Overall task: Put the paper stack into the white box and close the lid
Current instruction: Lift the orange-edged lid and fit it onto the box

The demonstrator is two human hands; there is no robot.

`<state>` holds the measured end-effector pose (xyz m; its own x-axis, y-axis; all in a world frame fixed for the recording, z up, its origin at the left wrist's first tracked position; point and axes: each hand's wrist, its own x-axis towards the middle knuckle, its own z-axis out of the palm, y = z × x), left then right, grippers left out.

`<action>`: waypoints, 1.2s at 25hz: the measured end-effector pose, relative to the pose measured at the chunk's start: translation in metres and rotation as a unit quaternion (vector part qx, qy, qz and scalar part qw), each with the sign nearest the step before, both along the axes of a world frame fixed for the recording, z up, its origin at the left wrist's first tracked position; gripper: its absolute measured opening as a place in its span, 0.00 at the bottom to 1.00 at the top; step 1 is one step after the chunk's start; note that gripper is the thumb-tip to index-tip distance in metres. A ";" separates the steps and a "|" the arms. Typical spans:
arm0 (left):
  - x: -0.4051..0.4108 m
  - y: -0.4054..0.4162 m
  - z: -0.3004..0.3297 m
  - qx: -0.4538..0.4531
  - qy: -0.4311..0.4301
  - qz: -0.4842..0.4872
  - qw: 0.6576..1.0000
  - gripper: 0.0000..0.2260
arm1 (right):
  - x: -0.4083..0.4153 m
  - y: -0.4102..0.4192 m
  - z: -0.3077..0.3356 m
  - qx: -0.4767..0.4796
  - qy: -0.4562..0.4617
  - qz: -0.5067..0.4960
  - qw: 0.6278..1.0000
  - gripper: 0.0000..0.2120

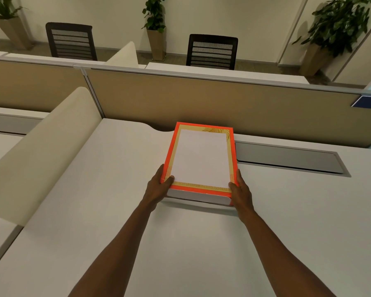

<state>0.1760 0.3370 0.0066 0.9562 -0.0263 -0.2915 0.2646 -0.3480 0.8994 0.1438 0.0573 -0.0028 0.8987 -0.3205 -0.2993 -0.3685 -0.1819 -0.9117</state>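
Note:
A flat box (198, 197) with a white outer wall, an orange rim and a gold lining lies on the desk near the partition. A white paper stack (200, 157) lies flat inside it, with the gold lining showing all around. My left hand (159, 186) grips the box's near left corner, thumb over the rim. My right hand (240, 192) grips the near right corner the same way. A shadow under the near edge suggests that end is slightly raised. No separate lid is visible.
The white desk (116, 200) ends at a tan partition (201, 103) right behind the box. A grey cable tray cover (287, 157) is set into the desk to the right. A cream divider (41, 151) slants along the left. Chairs and plants stand beyond.

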 end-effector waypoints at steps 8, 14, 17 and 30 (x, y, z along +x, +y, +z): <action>-0.013 -0.001 -0.007 0.006 0.001 0.005 1.000 0.29 | -0.012 0.001 0.003 -0.043 0.033 0.013 0.998 0.28; -0.016 -0.003 -0.010 0.015 0.003 0.002 1.000 0.29 | -0.014 0.001 0.000 -0.061 0.047 0.033 0.996 0.29; -0.012 0.000 -0.010 0.034 -0.006 0.002 0.999 0.27 | -0.012 -0.004 0.000 -0.072 0.060 0.046 0.995 0.29; 0.029 -0.002 -0.021 0.183 -0.067 -0.011 0.981 0.25 | 0.017 -0.010 -0.003 -0.241 0.013 0.120 0.963 0.29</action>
